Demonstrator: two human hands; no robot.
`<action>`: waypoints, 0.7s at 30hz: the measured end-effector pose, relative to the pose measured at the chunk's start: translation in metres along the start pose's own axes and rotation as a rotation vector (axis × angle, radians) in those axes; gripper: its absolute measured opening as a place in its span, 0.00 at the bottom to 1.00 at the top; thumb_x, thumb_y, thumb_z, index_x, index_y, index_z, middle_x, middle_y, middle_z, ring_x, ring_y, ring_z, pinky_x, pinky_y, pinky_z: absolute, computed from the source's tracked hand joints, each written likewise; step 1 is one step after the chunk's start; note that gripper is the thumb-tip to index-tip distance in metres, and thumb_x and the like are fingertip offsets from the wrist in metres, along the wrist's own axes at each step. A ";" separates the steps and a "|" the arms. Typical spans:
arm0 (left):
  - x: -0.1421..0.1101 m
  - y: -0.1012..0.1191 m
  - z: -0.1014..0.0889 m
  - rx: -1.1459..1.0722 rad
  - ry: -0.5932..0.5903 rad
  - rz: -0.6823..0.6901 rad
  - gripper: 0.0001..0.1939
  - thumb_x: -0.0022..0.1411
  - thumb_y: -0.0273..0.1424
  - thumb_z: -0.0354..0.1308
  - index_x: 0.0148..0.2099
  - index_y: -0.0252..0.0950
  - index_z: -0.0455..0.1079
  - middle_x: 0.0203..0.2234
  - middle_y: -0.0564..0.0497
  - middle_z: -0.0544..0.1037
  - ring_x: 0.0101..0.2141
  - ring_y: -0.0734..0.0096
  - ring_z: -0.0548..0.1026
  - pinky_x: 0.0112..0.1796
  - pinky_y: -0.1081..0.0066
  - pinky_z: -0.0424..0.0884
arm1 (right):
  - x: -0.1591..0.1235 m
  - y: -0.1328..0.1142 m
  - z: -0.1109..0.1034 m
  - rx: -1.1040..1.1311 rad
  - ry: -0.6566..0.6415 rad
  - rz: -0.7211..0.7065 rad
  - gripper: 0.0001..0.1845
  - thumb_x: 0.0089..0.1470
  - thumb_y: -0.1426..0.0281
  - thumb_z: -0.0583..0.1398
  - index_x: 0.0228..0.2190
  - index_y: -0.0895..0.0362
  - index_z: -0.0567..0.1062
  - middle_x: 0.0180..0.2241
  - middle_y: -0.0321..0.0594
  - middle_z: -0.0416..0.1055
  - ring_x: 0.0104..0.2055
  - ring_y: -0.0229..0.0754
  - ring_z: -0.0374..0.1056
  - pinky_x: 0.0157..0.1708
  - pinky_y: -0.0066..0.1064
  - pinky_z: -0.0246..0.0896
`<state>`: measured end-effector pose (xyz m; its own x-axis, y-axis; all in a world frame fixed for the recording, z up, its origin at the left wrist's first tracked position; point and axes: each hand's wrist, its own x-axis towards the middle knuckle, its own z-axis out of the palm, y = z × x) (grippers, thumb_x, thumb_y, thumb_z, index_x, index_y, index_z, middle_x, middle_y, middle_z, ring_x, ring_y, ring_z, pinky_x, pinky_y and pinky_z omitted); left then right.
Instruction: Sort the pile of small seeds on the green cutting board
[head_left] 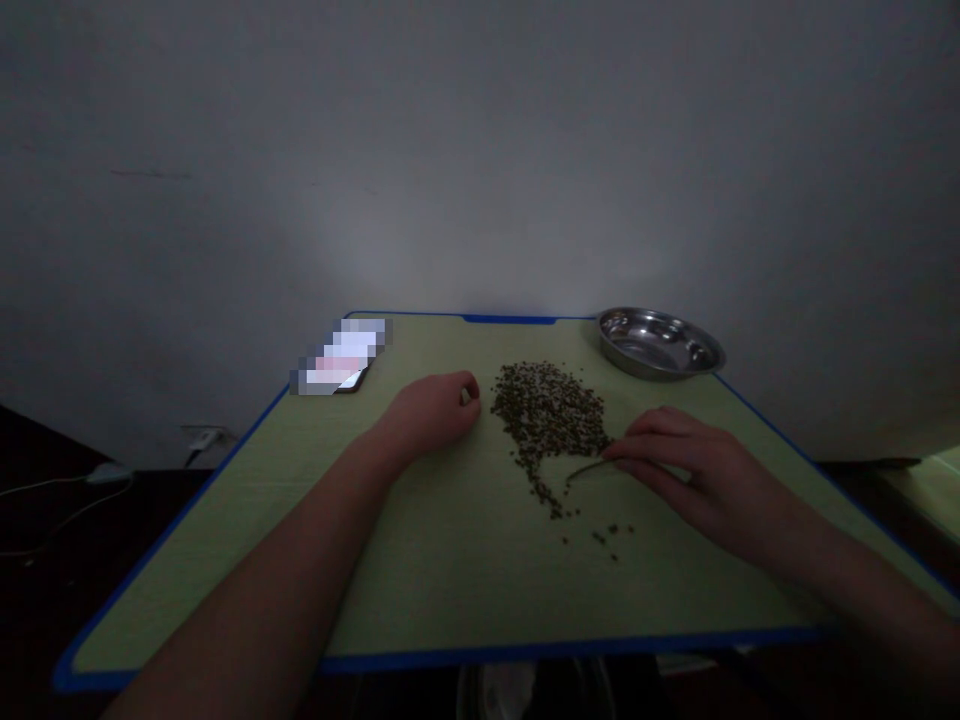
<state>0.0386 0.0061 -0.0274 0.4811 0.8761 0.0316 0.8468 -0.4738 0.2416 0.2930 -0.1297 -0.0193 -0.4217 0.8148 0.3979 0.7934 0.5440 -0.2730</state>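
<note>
A pile of small brown, green and pale seeds or beans (551,408) lies spread on the pale green tabletop, with a thin trail running toward the near side. My right hand (686,470) is at the pile's right edge, thumb and fingers pinched on a thin dark stick (586,469). The stick's free end points left, beside the trail of seeds. Just left of the pile, my left hand (442,405) rests by the table surface with its fingers curled in. Its thumb and forefinger form a small loop, and nothing shows inside it.
A shiny metal bowl (660,345) stands at the table's back right. At the back left lies a phone (349,360) with its screen lit and blurred out. The table has a blue rim (480,657); a plain wall rises behind it. Cables (105,478) run along the left.
</note>
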 end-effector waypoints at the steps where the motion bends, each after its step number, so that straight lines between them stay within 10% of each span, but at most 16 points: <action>1: 0.000 0.000 0.000 -0.001 0.001 0.000 0.16 0.57 0.37 0.46 0.43 0.40 0.70 0.36 0.48 0.77 0.32 0.65 0.73 0.32 0.68 0.65 | 0.001 0.001 0.001 -0.006 -0.005 0.003 0.12 0.60 0.69 0.53 0.37 0.55 0.76 0.33 0.42 0.71 0.37 0.42 0.67 0.35 0.35 0.64; 21: 0.000 0.002 -0.001 -0.002 0.009 0.000 0.15 0.56 0.37 0.46 0.42 0.40 0.69 0.34 0.48 0.77 0.29 0.67 0.72 0.30 0.69 0.63 | -0.011 -0.006 -0.001 0.091 -0.098 0.029 0.11 0.59 0.71 0.53 0.37 0.55 0.75 0.33 0.42 0.71 0.37 0.42 0.67 0.34 0.33 0.63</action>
<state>0.0401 0.0053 -0.0255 0.4789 0.8770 0.0402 0.8465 -0.4734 0.2434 0.2934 -0.1425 -0.0208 -0.4436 0.8437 0.3022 0.7647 0.5322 -0.3632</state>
